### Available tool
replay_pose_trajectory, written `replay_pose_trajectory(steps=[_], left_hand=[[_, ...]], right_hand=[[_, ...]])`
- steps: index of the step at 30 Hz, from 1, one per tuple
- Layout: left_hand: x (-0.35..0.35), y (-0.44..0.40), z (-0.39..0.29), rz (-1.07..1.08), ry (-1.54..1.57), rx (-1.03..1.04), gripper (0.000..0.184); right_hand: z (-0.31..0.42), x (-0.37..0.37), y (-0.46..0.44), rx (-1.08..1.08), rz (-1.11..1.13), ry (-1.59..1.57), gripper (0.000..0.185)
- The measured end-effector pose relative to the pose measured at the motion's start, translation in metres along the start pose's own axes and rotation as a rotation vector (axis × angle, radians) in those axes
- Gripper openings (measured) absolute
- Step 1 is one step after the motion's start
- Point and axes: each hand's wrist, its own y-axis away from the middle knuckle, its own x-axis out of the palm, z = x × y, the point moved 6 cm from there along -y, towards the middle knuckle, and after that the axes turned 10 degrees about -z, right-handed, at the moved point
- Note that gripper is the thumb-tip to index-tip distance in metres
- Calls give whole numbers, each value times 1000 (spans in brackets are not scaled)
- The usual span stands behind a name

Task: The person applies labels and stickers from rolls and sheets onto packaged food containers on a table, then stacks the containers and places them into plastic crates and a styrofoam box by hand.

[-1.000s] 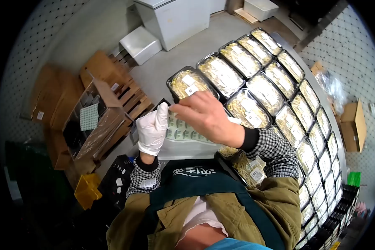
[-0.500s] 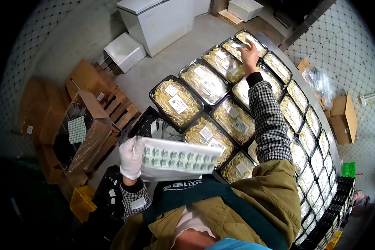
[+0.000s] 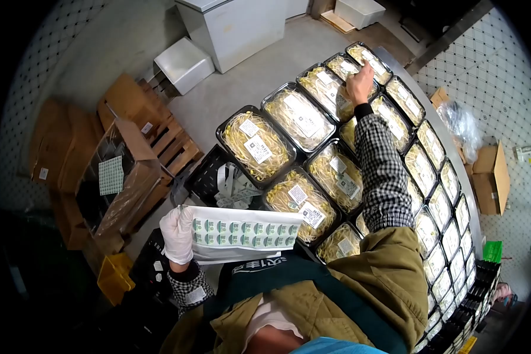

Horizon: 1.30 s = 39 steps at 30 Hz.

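Note:
My gloved left hand [image 3: 176, 235] is closed on the left edge of a white sheet of round green stickers [image 3: 245, 236], held in front of my chest. My bare right hand [image 3: 360, 87] reaches over the far trays, its fingers drawn together and its fingertip at the farthest tray of bean sprouts [image 3: 370, 61]. What the fingertips hold, if anything, is too small to make out. Film-covered black trays of bean sprouts [image 3: 257, 147] stand in rows, with white labels. Another such tray [image 3: 301, 120] sits behind the nearest left one.
A black crate [image 3: 209, 177] with backing strips [image 3: 237, 187] stands left of the trays. Further left are a cardboard box [image 3: 137, 139] with another sticker sheet [image 3: 111, 175] and a wooden pallet [image 3: 180, 141]. A white bin [image 3: 186, 66] stands on the floor. Stacked black trays [image 3: 485, 289] are at right.
My right hand has moved slightly right, and its fingers have drawn together at the farthest tray. The sticker sheet in my left hand has shifted left and down. The view has shifted a little.

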Motion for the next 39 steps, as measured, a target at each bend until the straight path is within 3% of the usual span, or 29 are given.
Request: replay_pose_trajectory(steps=[3, 5, 7, 9, 13, 17, 18, 21, 22, 23, 25, 27, 30, 34, 37, 38, 39], left_hand=[[6, -4, -6, 36, 16, 33, 29], [13, -5, -8, 85, 94, -10, 29], [15, -4, -16, 133, 102, 33, 30], [14, -3, -21, 194, 124, 77, 31], [9, 4, -15, 382, 256, -110, 25], [-7, 5, -13, 392, 185, -76, 22], [-10, 6, -10, 401, 224, -111, 22], [-16, 3, -9, 425, 165, -57, 23], [-16, 1, -5, 438, 189, -82, 23], [-17, 0, -5, 438, 158, -57, 22], [-18, -1, -6, 441, 175, -64, 22], [-21, -1, -5, 432, 183, -49, 21], [-29, -1, -2, 428, 201, -76, 20], [-38, -3, 3, 441, 162, -48, 18], [-38, -5, 0, 425, 103, 33, 21], [-35, -6, 4, 430, 117, 14, 21], [-33, -8, 7, 429, 130, -5, 22]], right_hand=[[21, -19, 26, 345, 176, -237, 55], [30, -10, 47, 372, 176, -284, 57], [48, -10, 57, 391, 139, -117, 52], [64, -14, 62, 332, 158, 123, 49], [89, -19, 72, -38, 113, 373, 55], [79, -30, 67, 51, 93, 366, 51], [81, -39, 71, -20, -50, 315, 35], [80, -29, 92, 325, 244, -63, 23], [89, -30, 110, 330, 120, -208, 23], [106, -32, 123, 384, 210, -276, 25], [119, -30, 141, 291, 87, -165, 23], [116, -23, 154, 423, 166, -36, 20], [138, -37, 162, 183, 78, 226, 19], [138, -40, 155, 152, 172, 281, 21], [152, -51, 153, 29, 83, 51, 13], [179, -61, 155, -24, 150, -203, 16], [218, -75, 163, 115, 394, -422, 20]])
